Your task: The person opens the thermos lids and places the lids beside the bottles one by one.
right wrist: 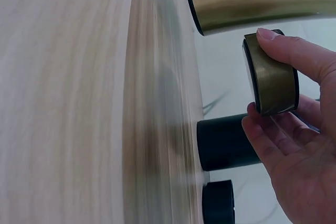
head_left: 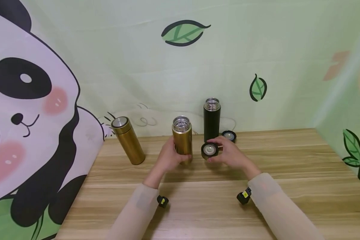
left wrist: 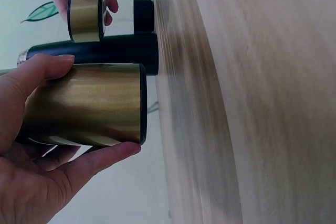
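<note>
My left hand [head_left: 170, 156] grips a gold thermos bottle [head_left: 183, 141] round its body. The bottle is upright with its steel mouth uncovered, and the left wrist view shows its base raised off the table. To its right, my right hand [head_left: 230, 154] pinches a gold lid [right wrist: 273, 74] between thumb and fingers, its round pale inner side [head_left: 209, 149] facing up. The lid is apart from the bottle, held in the air. Just behind the lid stands a black thermos bottle [head_left: 211, 121] with an uncovered steel mouth. A black lid [head_left: 229, 135] lies beside it on the table.
Another gold thermos bottle [head_left: 128, 141], with its lid on, stands at the left on the wooden table [head_left: 198, 206]. A cloth backdrop [head_left: 132, 66] with a panda and leaves hangs behind the table's back edge.
</note>
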{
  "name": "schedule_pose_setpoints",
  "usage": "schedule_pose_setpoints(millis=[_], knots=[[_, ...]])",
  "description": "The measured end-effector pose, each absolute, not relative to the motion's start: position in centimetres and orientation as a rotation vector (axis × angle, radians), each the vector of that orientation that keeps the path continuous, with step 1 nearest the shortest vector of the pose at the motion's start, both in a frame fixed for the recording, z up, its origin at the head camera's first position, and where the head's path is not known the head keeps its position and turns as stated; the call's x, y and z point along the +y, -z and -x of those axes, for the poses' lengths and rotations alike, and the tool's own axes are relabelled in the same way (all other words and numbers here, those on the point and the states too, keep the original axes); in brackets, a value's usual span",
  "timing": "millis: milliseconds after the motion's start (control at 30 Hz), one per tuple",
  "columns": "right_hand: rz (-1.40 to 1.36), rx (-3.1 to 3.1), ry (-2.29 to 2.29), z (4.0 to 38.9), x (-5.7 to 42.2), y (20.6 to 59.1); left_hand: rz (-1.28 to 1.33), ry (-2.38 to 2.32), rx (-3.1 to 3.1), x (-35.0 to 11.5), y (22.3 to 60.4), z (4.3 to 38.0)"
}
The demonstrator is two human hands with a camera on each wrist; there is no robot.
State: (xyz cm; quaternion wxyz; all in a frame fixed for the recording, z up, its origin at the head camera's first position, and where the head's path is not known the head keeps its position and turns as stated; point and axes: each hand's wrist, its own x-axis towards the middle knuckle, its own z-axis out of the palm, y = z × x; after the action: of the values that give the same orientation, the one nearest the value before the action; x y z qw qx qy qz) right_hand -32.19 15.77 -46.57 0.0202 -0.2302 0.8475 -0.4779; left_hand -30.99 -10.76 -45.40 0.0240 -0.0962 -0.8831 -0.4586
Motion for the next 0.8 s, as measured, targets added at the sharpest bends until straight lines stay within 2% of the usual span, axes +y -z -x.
schedule_pose_setpoints(millis=[800], knots=[[0.638, 2.745, 1.388, 35.5, 11.0, 46.7, 0.127, 1.382, -2.692, -13.4, 46.0, 34.6]])
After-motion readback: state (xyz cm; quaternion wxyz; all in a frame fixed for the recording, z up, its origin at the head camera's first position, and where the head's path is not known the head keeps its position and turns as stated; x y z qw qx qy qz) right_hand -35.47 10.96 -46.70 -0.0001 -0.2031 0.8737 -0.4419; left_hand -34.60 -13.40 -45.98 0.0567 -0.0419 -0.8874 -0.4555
